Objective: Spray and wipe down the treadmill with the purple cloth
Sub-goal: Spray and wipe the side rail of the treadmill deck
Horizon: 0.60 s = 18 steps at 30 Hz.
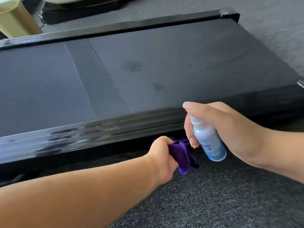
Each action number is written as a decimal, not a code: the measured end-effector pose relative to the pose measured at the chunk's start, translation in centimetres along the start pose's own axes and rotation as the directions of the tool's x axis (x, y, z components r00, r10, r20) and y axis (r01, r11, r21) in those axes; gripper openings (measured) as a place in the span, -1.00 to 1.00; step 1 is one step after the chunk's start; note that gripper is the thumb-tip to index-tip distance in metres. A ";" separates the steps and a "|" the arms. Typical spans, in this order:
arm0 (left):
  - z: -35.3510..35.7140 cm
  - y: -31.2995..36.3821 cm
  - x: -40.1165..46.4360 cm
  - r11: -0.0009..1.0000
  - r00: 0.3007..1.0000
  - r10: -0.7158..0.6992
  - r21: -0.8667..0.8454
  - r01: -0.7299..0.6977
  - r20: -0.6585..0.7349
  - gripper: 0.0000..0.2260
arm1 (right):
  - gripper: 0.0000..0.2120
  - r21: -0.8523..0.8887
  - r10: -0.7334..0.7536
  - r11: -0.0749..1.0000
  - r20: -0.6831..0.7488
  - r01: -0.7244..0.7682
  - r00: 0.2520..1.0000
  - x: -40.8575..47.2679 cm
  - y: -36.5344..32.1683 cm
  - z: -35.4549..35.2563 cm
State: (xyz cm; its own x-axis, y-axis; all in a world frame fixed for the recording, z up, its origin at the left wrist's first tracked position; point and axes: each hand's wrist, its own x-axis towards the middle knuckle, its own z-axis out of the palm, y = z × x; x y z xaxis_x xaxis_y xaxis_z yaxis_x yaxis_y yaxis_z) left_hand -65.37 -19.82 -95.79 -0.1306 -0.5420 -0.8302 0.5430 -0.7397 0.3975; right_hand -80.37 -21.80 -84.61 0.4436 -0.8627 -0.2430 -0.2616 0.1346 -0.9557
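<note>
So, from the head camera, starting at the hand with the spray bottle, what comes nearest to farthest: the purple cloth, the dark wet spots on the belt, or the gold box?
From the right hand:
1. Purple cloth, just to its left, gripped by the left hand.
2. Wet spots, farther out on the treadmill belt.
3. Gold box, far left, beyond the treadmill.

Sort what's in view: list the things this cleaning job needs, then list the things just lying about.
Needed: treadmill; purple cloth, gripped by the left hand; spray bottle, held by the right hand.

Lying about: tan box at top left; dark base behind the treadmill; grey carpet.
</note>
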 end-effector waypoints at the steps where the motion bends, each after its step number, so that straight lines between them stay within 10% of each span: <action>1: 0.7 -0.5 0.7 1.000 0.999 -0.011 0.020 0.010 0.034 -0.80 | -0.39 0.006 0.004 1.000 -0.022 -0.004 1.000 -0.3 0.3 -0.7; 18: 15.7 -7.3 5.6 0.996 0.934 0.021 -0.090 0.012 0.356 -0.76 | -0.37 0.191 0.176 0.974 -0.290 -0.123 0.941 -1.6 2.2 -9.6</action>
State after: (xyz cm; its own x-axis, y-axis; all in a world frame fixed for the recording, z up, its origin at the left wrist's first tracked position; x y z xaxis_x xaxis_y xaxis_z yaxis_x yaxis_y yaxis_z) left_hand -83.12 -23.76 -97.21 -0.4060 -0.6640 -0.6279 0.6140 -0.7071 0.3507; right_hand -89.84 -24.79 -84.76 0.1228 -0.9292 -0.3485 -0.1458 0.3304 -0.9325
